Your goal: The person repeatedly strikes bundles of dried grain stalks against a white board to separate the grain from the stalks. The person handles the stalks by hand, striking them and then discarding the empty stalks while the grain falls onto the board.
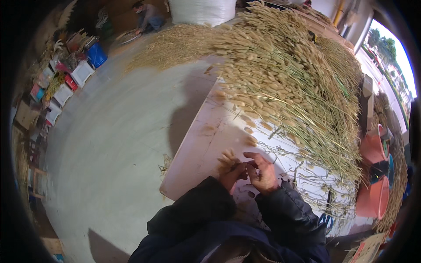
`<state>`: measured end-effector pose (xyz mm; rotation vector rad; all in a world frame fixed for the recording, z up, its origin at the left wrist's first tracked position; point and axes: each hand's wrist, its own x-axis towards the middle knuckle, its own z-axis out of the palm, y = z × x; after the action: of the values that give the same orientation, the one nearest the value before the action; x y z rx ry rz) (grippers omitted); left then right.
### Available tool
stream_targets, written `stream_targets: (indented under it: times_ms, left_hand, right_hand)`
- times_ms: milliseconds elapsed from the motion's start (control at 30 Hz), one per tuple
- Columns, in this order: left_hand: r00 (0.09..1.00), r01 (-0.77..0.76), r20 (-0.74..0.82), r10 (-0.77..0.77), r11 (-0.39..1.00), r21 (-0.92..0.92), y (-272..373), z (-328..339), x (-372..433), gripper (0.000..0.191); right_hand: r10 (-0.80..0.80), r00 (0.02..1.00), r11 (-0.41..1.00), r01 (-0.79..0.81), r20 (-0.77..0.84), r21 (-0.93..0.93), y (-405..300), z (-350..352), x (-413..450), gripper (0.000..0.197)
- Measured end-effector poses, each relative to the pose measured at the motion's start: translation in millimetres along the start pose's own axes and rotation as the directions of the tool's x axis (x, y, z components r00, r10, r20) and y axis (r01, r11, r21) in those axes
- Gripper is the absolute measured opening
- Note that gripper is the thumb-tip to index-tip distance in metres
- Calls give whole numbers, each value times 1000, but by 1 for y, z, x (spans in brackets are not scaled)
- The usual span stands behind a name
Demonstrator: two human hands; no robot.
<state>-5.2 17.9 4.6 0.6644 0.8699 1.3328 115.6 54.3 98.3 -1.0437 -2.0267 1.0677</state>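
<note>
A small bunch of dried bunny-tail grass (227, 159) is gripped in my left hand (233, 178), its fluffy heads pointing away from me. My right hand (264, 174) is beside it with bent fingers, thumb and fingertips close to the left fingers. Whether the right fingertips pinch a stem is hidden. Both hands are over the near part of a white tabletop (197, 154). Beyond them and to the right lies a large heap of dried bunny-tail grass (279, 75), heads mostly towards the left. Loose stems and leaf scraps (315, 180) are strewn right of my hands.
Dark-handled scissors (326, 219) lie near my right sleeve. Pink tubs (371, 200) stand at the right. Straw (177, 44) covers the floor beyond the table, near a white bulk sack (204, 11) and a crouching person (149, 18). Crates (82, 73) and a blue bucket (97, 55) line the left.
</note>
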Motion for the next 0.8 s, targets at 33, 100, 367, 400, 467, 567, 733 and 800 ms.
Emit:
stream_targets:
  times_ms: [33, 100, 367, 400, 467, 567, 733, 800]
  left_hand:
    - [996, 76, -33, -80, 991, -114, 1, 1, 1, 8]
    - [984, 151, -59, -167, 965, -214, 3, 3, 1, 11]
    - [973, 153, -145, -179, 973, -172, 8, 9, -3, 22]
    - [973, 157, -139, -182, 973, -171, 9, 9, -2, 22]
    - [981, 148, -101, -167, 974, -172, 12, 10, -2, 23]
    - [989, 91, -101, -110, 980, -180, 13, 13, -4, 22]
    - [995, 67, -56, -78, 983, -170, 11, 14, -6, 21]
    - [994, 77, -63, -89, 982, -171, 9, 13, -6, 22]
  right_hand:
    - [2, 1000, 1000, -3, -17, -16, 1, -1, -1, 31]
    - [13, 1000, 999, -14, -22, -41, 7, -4, -6, 33]
    - [-112, 992, 858, 63, -66, -510, 42, -39, -43, 15]
    - [-90, 993, 878, 41, -79, -478, 45, -44, -49, 8]
    - [-35, 983, 936, -32, -182, -352, 48, -47, -56, 5]
    - [-10, 959, 956, -74, -282, -285, 50, -40, -59, 5]
    - [-167, 978, 905, 100, -128, -414, 44, -28, -51, 9]
    - [-177, 980, 859, 108, -93, -500, 41, -27, -50, 10]
